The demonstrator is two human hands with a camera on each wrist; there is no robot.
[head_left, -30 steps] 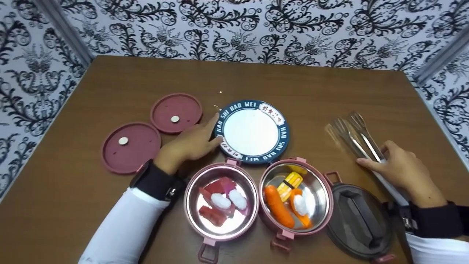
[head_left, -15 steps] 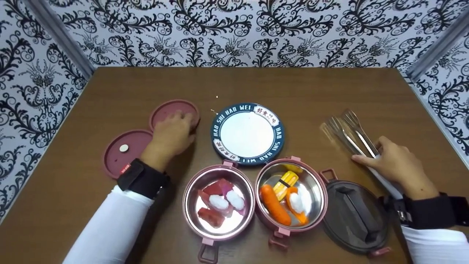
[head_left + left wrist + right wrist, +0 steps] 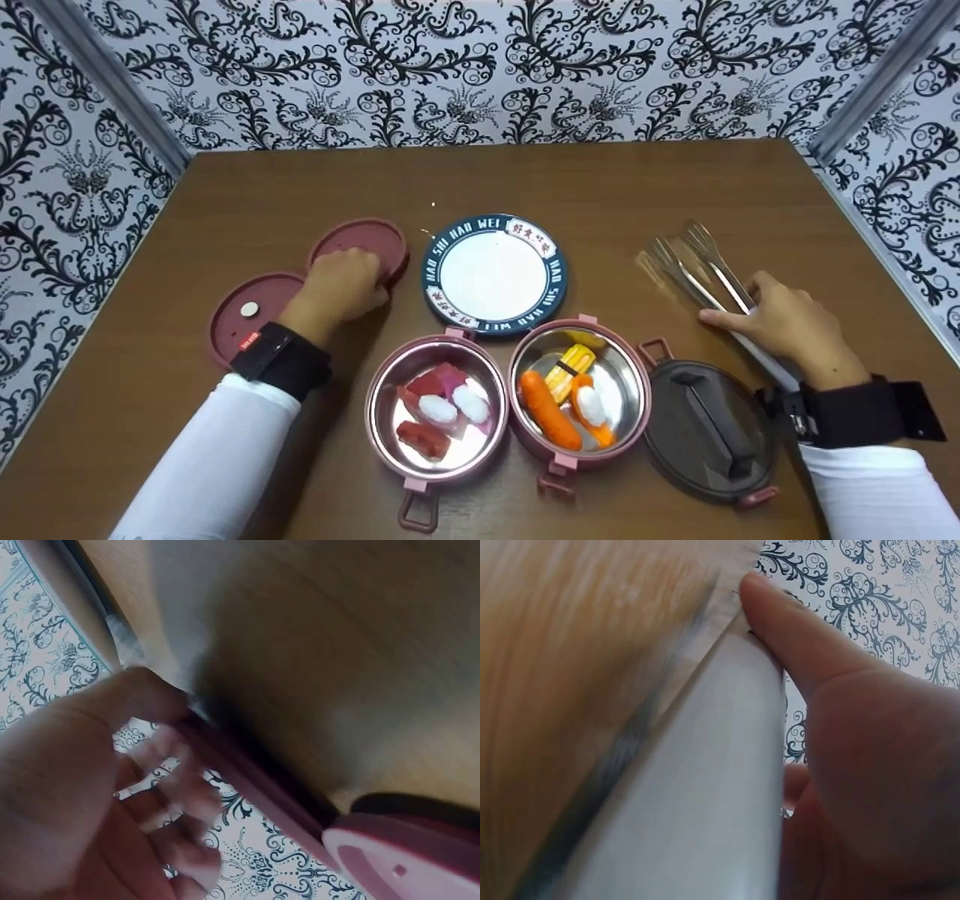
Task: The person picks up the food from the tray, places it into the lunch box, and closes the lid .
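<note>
Left hand (image 3: 341,285) is curling its grip over the far pink lid (image 3: 367,244) lying on the tabletop (image 3: 525,180) beside the plate (image 3: 495,274); right hand (image 3: 787,326) is clasping the tongs (image 3: 694,266) at right.

blue-rimmed plate (image 3: 495,274), two food tins (image 3: 435,409), grey lid (image 3: 709,435)

Both white-sleeved arms reach forward, the left hand (image 3: 341,286) curled with knuckles up, the right hand (image 3: 787,326) loosely closed, thumb extended.
</note>
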